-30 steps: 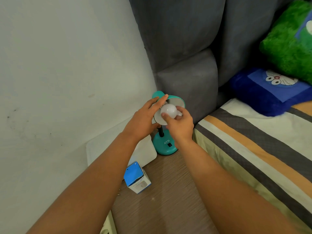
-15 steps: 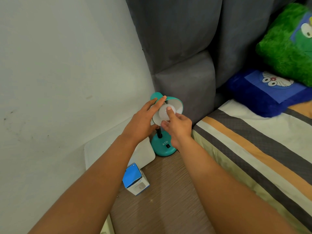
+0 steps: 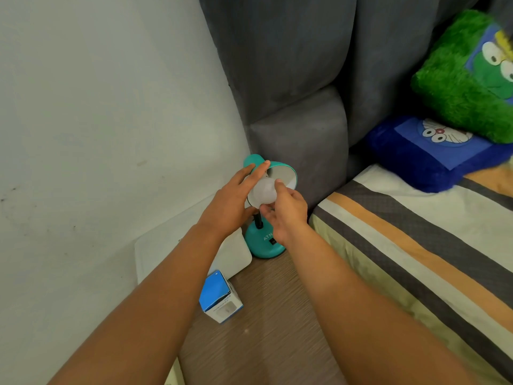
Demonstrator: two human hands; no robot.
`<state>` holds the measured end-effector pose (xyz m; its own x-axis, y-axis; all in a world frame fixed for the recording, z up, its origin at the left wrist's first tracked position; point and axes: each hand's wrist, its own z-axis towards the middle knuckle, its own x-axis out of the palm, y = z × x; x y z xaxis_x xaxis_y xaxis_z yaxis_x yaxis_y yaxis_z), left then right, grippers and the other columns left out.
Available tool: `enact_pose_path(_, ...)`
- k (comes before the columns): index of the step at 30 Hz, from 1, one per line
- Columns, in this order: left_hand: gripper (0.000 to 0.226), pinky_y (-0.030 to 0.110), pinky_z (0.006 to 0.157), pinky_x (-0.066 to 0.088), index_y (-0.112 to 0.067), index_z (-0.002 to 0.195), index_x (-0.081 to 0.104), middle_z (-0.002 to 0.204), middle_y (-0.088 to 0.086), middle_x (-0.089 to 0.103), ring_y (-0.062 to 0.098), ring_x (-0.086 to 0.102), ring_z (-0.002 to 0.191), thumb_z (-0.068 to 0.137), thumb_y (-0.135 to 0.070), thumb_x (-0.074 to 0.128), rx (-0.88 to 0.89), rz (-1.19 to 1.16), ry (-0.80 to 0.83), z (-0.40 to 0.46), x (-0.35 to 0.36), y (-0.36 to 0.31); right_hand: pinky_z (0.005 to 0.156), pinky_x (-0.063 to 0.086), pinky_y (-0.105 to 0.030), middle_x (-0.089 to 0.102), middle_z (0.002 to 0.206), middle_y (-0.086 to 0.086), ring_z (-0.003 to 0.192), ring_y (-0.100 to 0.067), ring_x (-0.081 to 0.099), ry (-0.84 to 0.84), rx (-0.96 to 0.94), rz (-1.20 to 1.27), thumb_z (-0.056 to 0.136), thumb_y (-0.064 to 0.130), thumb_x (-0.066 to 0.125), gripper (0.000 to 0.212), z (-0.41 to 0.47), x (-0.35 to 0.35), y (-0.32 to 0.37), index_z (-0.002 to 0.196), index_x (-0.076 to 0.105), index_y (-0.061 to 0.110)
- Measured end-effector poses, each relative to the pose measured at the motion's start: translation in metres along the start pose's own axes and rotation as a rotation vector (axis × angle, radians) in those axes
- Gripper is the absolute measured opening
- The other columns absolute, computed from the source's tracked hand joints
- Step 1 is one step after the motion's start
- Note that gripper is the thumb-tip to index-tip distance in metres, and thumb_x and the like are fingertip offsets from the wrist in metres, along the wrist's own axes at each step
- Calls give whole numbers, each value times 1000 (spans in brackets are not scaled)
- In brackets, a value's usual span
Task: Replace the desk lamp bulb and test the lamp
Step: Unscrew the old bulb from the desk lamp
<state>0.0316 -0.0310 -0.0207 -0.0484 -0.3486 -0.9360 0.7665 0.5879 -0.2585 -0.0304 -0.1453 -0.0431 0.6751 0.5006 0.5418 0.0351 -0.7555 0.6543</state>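
Observation:
A small teal desk lamp (image 3: pixel 262 245) stands at the back of a brown wooden bedside top (image 3: pixel 266 329), its shade (image 3: pixel 286 173) tilted toward me. A white bulb (image 3: pixel 263 191) sits in the mouth of the shade. My left hand (image 3: pixel 233 201) holds the shade's left side, fingers over its top. My right hand (image 3: pixel 286 209) grips the bulb with thumb and fingertips. The socket is hidden behind the bulb and hands. A blue and white bulb box (image 3: pixel 220 297) stands on the top, nearer to me.
A white boxy object (image 3: pixel 166 245) sits against the wall left of the lamp. A grey padded headboard (image 3: pixel 299 140) rises behind it. A bed with a striped sheet (image 3: pixel 416 245) and blue (image 3: pixel 433 154) and green (image 3: pixel 466 79) pillows lies right.
The bulb has gone from outside the shade, held sideways, into the shade's mouth. My right fingers have shifted around it. My left hand stays on the shade.

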Motion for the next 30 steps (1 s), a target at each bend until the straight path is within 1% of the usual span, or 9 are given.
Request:
enact_pose_path(3, 87, 47, 109, 46, -39, 156, 16, 161, 4, 29, 28, 47, 137, 91, -24, 71, -9, 8, 3, -1, 0, 1, 75, 63, -38, 61, 113, -9, 93, -29, 69, 12, -9, 4, 87, 33, 73, 34, 0, -3, 1, 114, 58, 19)
enact_pose_path(7, 91, 47, 110, 45, -43, 156, 12, 162, 3, 27, 26, 45, 139, 90, -23, 72, -14, 18, 11, -1, 2, 3, 67, 63, -38, 62, 113, -8, 94, -28, 69, -40, -214, -223, 76, 32, 83, 50, 4, -6, -1, 116, 55, 21)
enact_pose_path(11, 93, 47, 110, 45, -43, 155, 13, 161, 3, 28, 26, 46, 138, 89, -20, 73, -11, 3, 9, -1, 1, 5, 85, 59, -38, 60, 118, -2, 104, -20, 63, -68, -429, -562, 67, 31, 89, 69, 10, -7, 1, 126, 60, 13)
enact_pose_path(13, 92, 46, 111, 43, -42, 156, 14, 162, 3, 28, 27, 45, 139, 89, -20, 73, -13, 7, 7, -1, 2, 4, 85, 58, -37, 64, 116, -3, 103, -21, 64, -75, -462, -622, 64, 33, 90, 68, 10, -9, 0, 123, 64, 11)
enact_pose_path(15, 91, 46, 112, 42, -42, 156, 14, 162, 3, 27, 27, 44, 140, 90, -20, 72, -14, 9, 9, 0, 2, 2, 84, 58, -37, 65, 114, -3, 101, -21, 65, -79, -460, -601, 64, 33, 90, 65, 9, -10, -1, 121, 64, 13)
enact_pose_path(19, 89, 45, 113, 41, -40, 156, 14, 162, 3, 26, 27, 42, 142, 90, -23, 71, -14, 11, 16, 1, 2, 0, 81, 60, -40, 63, 118, -7, 101, -25, 65, -21, -450, -596, 67, 26, 88, 65, 11, -10, -3, 117, 48, 32)
enact_pose_path(24, 88, 46, 112, 43, -40, 156, 15, 161, 4, 29, 27, 45, 139, 90, -24, 71, 0, -5, 6, 0, 2, 3, 82, 60, -43, 57, 123, -6, 109, -25, 59, 25, -562, -670, 70, 8, 82, 70, 10, -9, -6, 120, 41, 34)
enact_pose_path(27, 90, 46, 110, 44, -41, 156, 16, 161, 2, 29, 26, 44, 139, 89, -20, 73, -5, -16, -2, 1, 4, 4, 81, 59, -36, 55, 122, -2, 105, -21, 60, 45, -408, -478, 76, 21, 77, 66, 5, -3, -7, 130, 40, 32)
enact_pose_path(30, 90, 46, 110, 44, -41, 156, 17, 161, 2, 29, 25, 43, 140, 89, -20, 73, 6, -15, -2, 1, 5, 5, 75, 56, -29, 64, 116, -4, 99, -19, 65, -13, -247, -297, 81, 39, 70, 54, 7, 0, -8, 129, 53, 19)
